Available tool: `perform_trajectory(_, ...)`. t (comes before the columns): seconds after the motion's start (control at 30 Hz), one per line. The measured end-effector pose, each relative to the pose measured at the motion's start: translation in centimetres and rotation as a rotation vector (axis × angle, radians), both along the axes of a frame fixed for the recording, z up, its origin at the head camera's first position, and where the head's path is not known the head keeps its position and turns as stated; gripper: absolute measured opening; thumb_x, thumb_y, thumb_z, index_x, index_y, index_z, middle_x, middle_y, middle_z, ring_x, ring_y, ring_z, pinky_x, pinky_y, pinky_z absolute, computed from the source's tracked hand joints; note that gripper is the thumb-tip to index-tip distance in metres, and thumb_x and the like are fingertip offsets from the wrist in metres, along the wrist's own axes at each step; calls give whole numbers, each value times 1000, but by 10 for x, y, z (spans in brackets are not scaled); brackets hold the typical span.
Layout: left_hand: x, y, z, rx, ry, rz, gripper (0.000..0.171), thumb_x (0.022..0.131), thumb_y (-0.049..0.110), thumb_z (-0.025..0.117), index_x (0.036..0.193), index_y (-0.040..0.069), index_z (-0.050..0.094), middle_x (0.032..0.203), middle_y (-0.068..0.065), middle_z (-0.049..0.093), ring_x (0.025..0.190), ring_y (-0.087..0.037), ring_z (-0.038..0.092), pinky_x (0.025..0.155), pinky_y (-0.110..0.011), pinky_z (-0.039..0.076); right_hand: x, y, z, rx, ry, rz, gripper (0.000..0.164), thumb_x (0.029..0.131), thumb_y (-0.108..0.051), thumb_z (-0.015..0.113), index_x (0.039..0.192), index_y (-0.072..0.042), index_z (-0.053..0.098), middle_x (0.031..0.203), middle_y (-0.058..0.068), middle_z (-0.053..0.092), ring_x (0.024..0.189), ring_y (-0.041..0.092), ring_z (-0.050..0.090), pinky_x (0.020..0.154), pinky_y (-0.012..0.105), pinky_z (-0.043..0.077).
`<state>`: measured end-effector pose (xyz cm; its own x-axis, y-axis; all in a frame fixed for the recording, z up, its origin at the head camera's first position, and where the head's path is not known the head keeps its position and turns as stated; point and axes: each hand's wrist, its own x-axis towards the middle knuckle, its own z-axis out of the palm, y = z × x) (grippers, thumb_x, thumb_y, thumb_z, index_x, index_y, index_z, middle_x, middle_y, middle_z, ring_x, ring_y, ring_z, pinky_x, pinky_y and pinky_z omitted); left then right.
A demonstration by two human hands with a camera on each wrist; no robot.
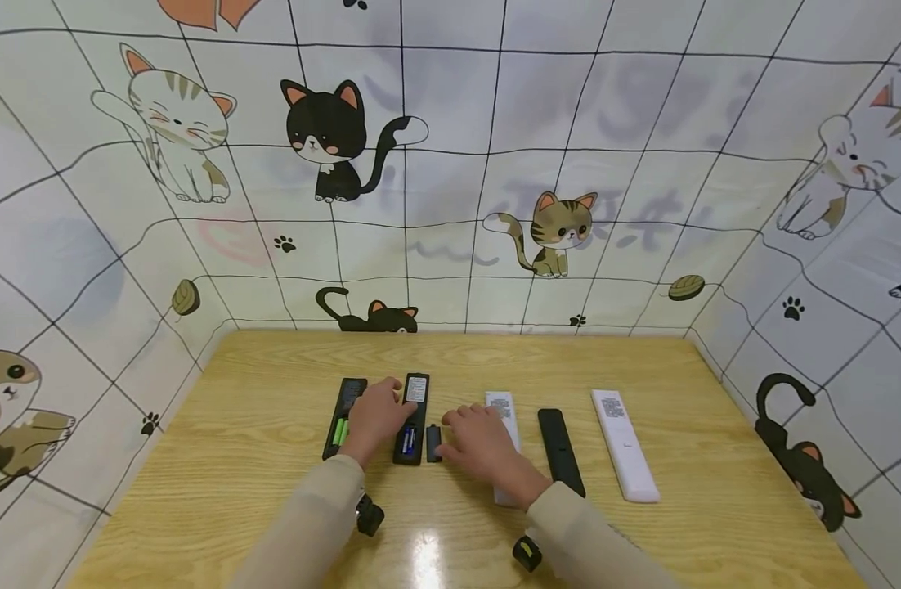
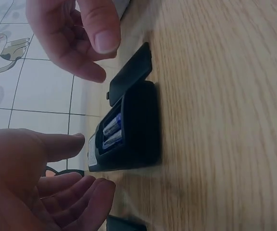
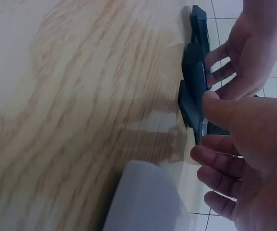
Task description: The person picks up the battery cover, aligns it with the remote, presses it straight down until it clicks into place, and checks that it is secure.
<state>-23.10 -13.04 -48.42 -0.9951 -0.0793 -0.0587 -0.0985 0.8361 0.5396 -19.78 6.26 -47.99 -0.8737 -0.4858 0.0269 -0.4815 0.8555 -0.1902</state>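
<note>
A black remote control [image 1: 417,391] lies back up between my hands, its battery bay uncovered and blue batteries [image 2: 112,132] seated inside. Its loose battery cover [image 1: 433,446] rests just to its right. My left hand [image 1: 377,417] hovers at the remote's left side, thumb and fingers apart; in the left wrist view a gap separates it from the remote. Near the cover is my right hand [image 1: 483,446], fingers loosely bent with nothing in them. It partly hides a white remote [image 1: 500,401]. Left of my left hand, another black remote [image 1: 352,388] shows green batteries [image 1: 340,431] in its uncovered bay.
On the right side of the wooden table [image 1: 450,352] lie a black remote [image 1: 561,450] and a white remote [image 1: 627,450]. A cat-patterned wall covering [image 1: 450,180] stands along the table's back and sides.
</note>
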Motion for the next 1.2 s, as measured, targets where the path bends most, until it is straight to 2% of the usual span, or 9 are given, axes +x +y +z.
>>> perform_trajectory(0.13, -3, 6, 0, -27, 2, 1, 50, 87, 40, 71, 126, 9, 62, 110, -10, 71, 82, -21, 66, 70, -41, 53, -1, -3, -2, 10, 19, -6, 44, 89, -48, 66, 119, -17, 64, 114, 3, 67, 104, 24, 59, 82, 40, 42)
perform_trajectory(0.33, -3, 10, 3, -39, -27, 23, 53, 88, 41, 70, 128, 8, 60, 117, -13, 68, 89, -26, 66, 73, -42, 53, -2, -7, -3, 22, 47, -2, 46, 88, -49, 67, 119, -16, 64, 113, 4, 67, 103, 24, 59, 81, 39, 43)
perform_trajectory(0.67, -7, 15, 0, -37, -45, 45, 54, 83, 42, 75, 121, 6, 61, 101, -11, 69, 78, -21, 61, 64, -37, 49, -3, -12, -10, 65, 86, -22, 47, 83, -52, 70, 114, -17, 66, 104, 2, 66, 96, 21, 58, 74, 35, 41)
perform_trajectory(0.93, -9, 18, 1, -37, -66, 68, 46, 81, 39, 77, 110, 6, 63, 92, -10, 68, 73, -21, 59, 60, -38, 48, -6, -15, -14, 64, 39, -42, 49, 84, -51, 71, 122, -19, 66, 107, 3, 65, 98, 22, 57, 76, 37, 40)
perform_trajectory(1.2, -10, 23, 1, -51, -74, 136, 42, 76, 39, 80, 100, 8, 65, 86, -9, 68, 69, -22, 60, 58, -38, 47, -5, -16, -14, 28, 24, -37, 46, 83, -48, 72, 120, -21, 66, 101, 2, 65, 89, 20, 54, 71, 33, 35)
